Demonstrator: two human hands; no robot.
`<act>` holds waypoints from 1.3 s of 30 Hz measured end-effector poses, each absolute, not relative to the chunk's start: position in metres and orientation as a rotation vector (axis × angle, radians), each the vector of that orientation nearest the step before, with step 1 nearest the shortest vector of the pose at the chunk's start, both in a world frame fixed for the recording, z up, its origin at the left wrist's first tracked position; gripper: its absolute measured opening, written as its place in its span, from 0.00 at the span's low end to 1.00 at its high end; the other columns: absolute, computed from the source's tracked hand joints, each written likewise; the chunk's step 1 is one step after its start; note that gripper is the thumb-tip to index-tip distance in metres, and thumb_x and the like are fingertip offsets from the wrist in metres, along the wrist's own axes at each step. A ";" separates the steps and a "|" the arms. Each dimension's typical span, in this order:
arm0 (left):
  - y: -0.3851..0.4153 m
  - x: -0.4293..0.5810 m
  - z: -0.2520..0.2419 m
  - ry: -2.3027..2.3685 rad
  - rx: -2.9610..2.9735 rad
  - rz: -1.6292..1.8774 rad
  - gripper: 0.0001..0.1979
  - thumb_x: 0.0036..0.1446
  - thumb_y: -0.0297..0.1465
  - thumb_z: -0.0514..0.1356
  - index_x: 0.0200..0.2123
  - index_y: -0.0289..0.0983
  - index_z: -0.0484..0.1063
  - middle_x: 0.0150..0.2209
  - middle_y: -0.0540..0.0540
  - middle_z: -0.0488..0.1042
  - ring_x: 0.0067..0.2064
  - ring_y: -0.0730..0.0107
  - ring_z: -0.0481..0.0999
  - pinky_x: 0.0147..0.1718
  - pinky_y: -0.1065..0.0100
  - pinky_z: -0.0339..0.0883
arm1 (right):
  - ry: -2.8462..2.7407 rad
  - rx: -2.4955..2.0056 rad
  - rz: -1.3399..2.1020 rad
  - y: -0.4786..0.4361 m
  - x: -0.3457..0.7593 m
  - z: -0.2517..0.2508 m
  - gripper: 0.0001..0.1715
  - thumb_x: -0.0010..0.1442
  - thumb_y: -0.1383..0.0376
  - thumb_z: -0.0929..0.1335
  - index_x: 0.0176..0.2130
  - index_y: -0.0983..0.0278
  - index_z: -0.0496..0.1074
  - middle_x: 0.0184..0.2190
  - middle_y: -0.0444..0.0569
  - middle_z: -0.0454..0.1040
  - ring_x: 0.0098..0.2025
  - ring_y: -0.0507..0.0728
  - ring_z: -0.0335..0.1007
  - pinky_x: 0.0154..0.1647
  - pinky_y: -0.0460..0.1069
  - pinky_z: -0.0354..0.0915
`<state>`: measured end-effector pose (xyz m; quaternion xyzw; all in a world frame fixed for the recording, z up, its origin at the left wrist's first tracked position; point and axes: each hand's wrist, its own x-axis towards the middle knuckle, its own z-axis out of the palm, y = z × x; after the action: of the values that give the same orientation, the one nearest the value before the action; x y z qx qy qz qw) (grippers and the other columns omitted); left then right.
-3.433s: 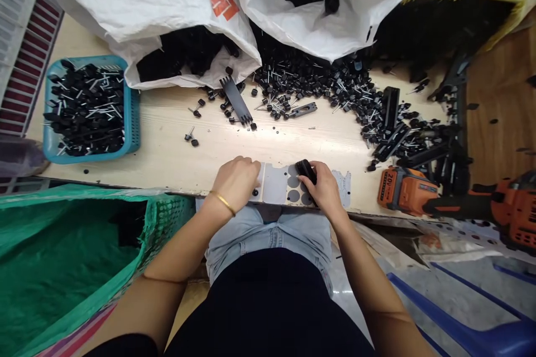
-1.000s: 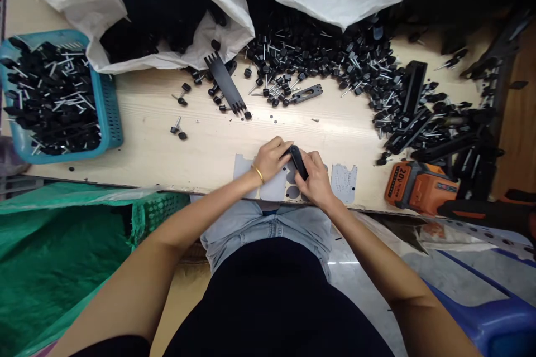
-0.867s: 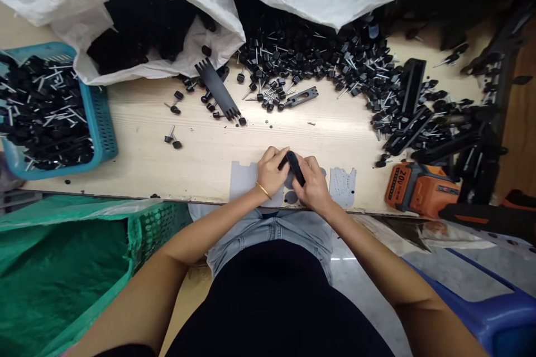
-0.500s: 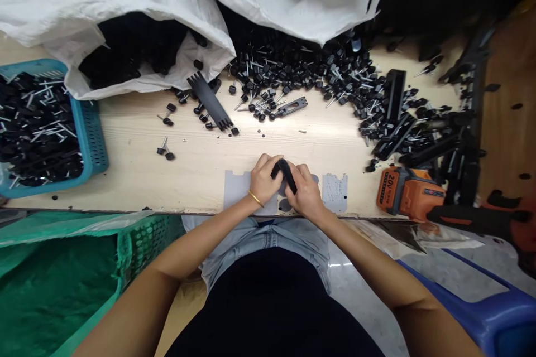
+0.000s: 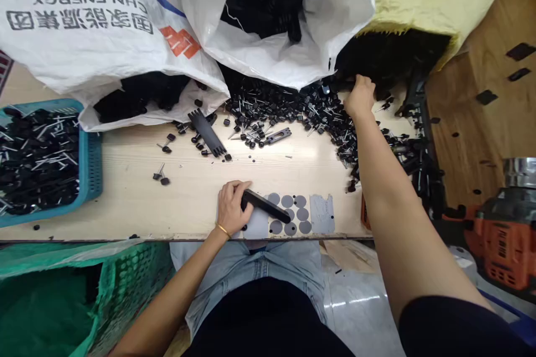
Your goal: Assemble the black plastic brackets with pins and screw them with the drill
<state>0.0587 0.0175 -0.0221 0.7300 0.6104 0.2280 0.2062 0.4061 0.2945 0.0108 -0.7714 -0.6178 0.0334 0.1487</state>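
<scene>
My left hand is closed round one end of a long, narrow black plastic bar, near the front edge of the bench. The bar's other end slants down to the right, over grey round patches on the bench top. My right hand is stretched far forward to the mouth of a yellow sack. Its fingers curl over among dark parts, and their tips are hidden; what they grip cannot be made out. Beside that hand lies a pile of black knobs with metal pins.
White sacks of black parts line the back. A blue basket of pinned knobs stands left. A toothed black piece and a slotted piece lie mid-bench. An orange power tool is at right; a green-lined crate sits below left.
Both hands were together on the black part. My right hand has let go and reached forward right to the yellow sack; my left keeps the bar, now lower left. The view has tilted up.
</scene>
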 end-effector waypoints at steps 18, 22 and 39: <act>0.018 0.048 -0.031 1.445 1.809 1.071 0.32 0.45 0.29 0.53 0.57 0.33 0.58 0.43 0.42 0.68 0.40 0.64 0.69 0.43 0.60 0.64 | -2.149 -2.314 0.291 0.119 0.281 0.071 0.16 0.61 0.57 0.64 0.39 0.68 0.70 0.35 0.59 0.73 0.34 0.60 0.67 0.36 0.53 0.59; 0.012 0.041 -0.031 1.491 1.720 1.241 0.30 0.43 0.25 0.51 0.54 0.34 0.60 0.41 0.43 0.66 0.40 0.66 0.68 0.42 0.63 0.67 | -2.073 -2.475 0.513 0.095 0.275 0.037 0.24 0.61 0.48 0.62 0.40 0.66 0.69 0.36 0.60 0.74 0.38 0.65 0.70 0.35 0.53 0.59; 0.039 0.088 0.029 1.179 2.219 -0.021 0.12 0.56 0.25 0.59 0.44 0.36 0.64 0.36 0.43 0.74 0.39 0.59 0.75 0.38 0.63 0.66 | -0.968 -1.603 1.419 0.027 0.277 0.036 0.09 0.42 0.63 0.67 0.25 0.63 0.62 0.19 0.38 0.59 0.22 0.47 0.54 0.23 0.44 0.54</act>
<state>0.0875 0.0393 0.0292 0.8397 0.4462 -0.0080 0.3094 0.2768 0.0269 0.0360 -0.6294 -0.3801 0.5573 0.3857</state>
